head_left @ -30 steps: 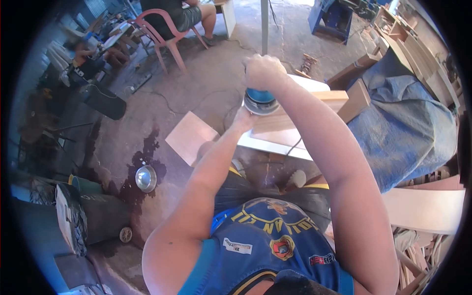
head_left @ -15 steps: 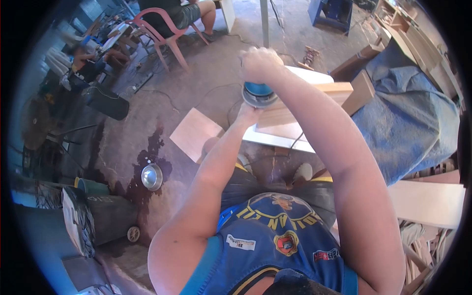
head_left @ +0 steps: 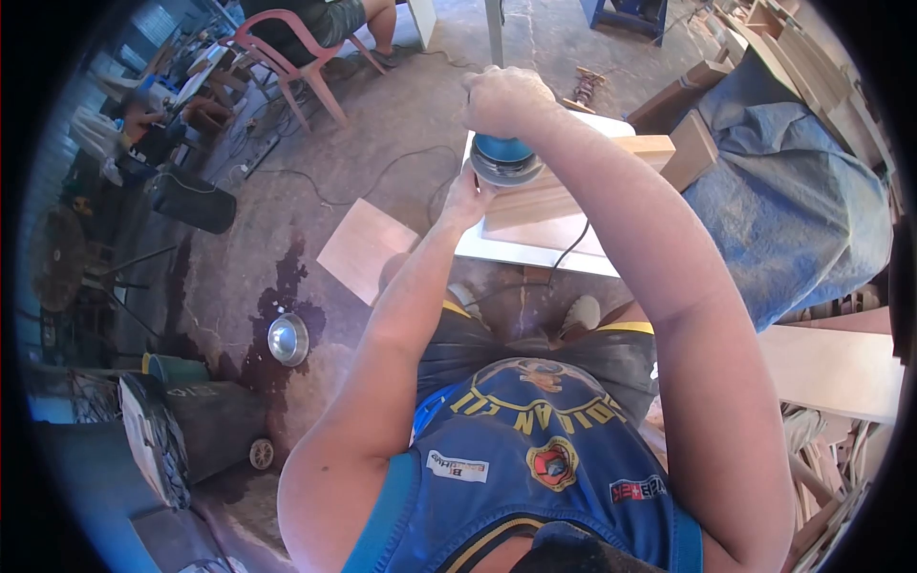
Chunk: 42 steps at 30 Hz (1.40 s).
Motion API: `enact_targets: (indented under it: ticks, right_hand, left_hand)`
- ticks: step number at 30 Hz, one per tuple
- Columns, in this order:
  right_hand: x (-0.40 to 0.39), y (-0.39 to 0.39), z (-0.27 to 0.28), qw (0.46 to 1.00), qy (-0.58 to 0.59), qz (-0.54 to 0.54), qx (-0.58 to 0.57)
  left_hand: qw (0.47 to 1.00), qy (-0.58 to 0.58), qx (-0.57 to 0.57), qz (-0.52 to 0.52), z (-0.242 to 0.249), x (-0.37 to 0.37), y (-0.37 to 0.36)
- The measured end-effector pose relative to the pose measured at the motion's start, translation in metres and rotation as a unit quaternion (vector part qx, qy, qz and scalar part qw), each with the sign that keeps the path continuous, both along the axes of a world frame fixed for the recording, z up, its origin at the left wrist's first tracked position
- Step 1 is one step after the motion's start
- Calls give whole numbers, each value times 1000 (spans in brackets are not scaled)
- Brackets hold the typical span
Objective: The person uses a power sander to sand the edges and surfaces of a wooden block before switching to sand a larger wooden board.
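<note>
My right hand (head_left: pixel 511 98) is closed over the top of a blue sander (head_left: pixel 504 153), whose round base rests on the upper edge of a wooden board (head_left: pixel 535 202). Just below the sander, my left hand (head_left: pixel 468 199) grips the near left end of that board, with its fingers partly hidden. The board stands on edge across a flat wooden panel (head_left: pixel 559 253). Beneath both is a white work surface (head_left: pixel 535 254). A dark cord (head_left: pixel 573 246) hangs over the front of this surface near my right forearm.
A square wooden sheet (head_left: pixel 366 246) lies left of my knees. On the stained floor sits a metal bowl (head_left: pixel 288 340). A blue tarp (head_left: pixel 788 191) covers a pile at right, near stacked wood. A person sits in a pink chair (head_left: pixel 277 57) ahead; another person is farther left.
The view has shifted, so most things sit higher and slightly left. The sander has moved a little to the right along the board, with my right hand still on it.
</note>
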State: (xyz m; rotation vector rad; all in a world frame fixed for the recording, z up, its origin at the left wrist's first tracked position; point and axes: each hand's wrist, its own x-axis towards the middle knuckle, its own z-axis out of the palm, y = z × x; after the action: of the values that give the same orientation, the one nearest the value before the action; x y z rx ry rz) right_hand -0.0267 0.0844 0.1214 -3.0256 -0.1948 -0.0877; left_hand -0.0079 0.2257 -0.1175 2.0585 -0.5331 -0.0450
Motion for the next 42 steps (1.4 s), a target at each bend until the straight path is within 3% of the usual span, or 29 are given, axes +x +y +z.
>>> enact_targets:
  ticks: [5, 10, 20, 29, 32, 34, 36, 37, 39, 40, 42]
  right_hand:
    - [-5, -15, 3, 1000, 10, 5, 15]
    - [-8, -28, 1, 1000, -8, -22, -4]
    - [-18, -58, 7, 998, 22, -51, -11]
    - [-22, -92, 2, 997, -16, -70, -17]
    - [-20, -105, -3, 997, -29, -73, -23]
    - [-22, -110, 0, 996, -11, -90, -14]
    - [-22, -117, -1, 994, 6, -106, -9]
    - [-21, -121, -4, 994, -13, -105, -20]
    - [-22, -127, -5, 994, -29, -104, -32]
    - [-24, -130, -1, 994, -21, -108, -27]
    - [-27, -136, -2, 994, -13, -111, -24]
  left_hand:
    - [999, -48, 0, 0, -2, -2, 1]
    - [1000, 25, -7, -1, 20, -13, -2]
    - [1000, 27, -10, -4, 7, -6, 0]
    - [993, 45, -104, -35, -1, -4, 2]
    - [993, 15, -109, -37, 5, -4, 3]
    - [993, 38, -107, -30, 39, -22, -1]
    - [987, -152, 8, 50, 54, -28, -8]
    - [987, -150, 5, 48, 60, -29, -12]
    - [895, -388, 220, -13, 69, -29, -15]
    - [896, -386, 221, -15, 72, -31, -21]
    - [874, -305, 368, -87, 76, -35, -42]
